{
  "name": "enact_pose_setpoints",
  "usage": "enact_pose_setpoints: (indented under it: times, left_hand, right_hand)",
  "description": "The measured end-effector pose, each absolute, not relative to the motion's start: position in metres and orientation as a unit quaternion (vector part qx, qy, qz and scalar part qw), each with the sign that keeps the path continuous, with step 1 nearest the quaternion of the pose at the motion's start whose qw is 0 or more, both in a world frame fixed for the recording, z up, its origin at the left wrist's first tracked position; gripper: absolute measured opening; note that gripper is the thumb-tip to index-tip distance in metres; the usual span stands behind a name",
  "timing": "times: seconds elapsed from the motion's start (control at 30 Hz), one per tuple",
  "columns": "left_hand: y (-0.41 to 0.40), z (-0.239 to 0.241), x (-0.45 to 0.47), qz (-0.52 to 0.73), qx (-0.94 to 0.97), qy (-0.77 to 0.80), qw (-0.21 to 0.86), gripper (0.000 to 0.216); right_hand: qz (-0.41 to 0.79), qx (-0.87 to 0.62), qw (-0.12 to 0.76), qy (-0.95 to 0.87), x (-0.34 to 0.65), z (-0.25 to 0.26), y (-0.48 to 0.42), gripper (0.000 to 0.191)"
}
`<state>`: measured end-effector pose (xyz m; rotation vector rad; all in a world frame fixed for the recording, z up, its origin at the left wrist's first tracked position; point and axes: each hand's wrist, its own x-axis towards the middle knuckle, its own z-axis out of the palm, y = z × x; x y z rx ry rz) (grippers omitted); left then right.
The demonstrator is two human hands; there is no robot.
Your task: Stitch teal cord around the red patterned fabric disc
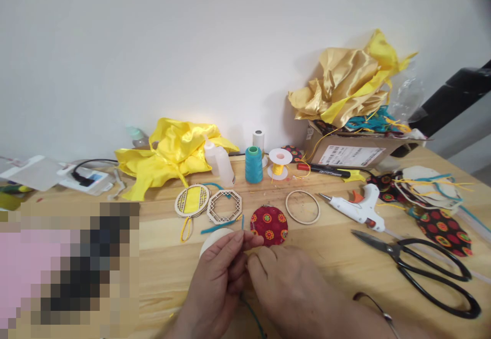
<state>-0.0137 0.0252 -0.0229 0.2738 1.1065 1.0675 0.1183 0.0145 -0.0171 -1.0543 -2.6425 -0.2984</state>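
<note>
Two hands touching, L hand (220, 277) pinching teal cord (242, 222), R hand (286, 283) curled, grip unclear, by red disc (269, 225).

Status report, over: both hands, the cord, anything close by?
Left hand pinching teal cord. Right hand fingertips meet it, grip unclear. White disc partly under left hand; red patterned disc just beyond fingers.

Glossy yellow satin cloth (169, 157) – matt wooden table (337, 257) – black metal scissors (418, 270)
</note>
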Motion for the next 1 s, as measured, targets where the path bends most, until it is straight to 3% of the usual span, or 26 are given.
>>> enact_pose_setpoints:
  times: [0.6,0.87,1.0]
  left_hand:
    - [0.026,-0.024,-0.016,0.494,0.165,0.477,0.708,0.023]
    - [0.025,-0.020,-0.012,0.520,0.181,0.485,0.679,0.023]
    - [0.024,-0.020,-0.012,0.522,0.195,0.486,0.673,0.022]
  right_hand:
    - [-0.018,-0.324,0.032,-0.945,0.122,-0.033,0.013,0.008]
    - [0.109,-0.343,0.057,-0.931,0.132,-0.012,0.021,0.010]
    - [0.293,-0.478,0.195,-0.805,0.140,0.004,0.042,0.014]
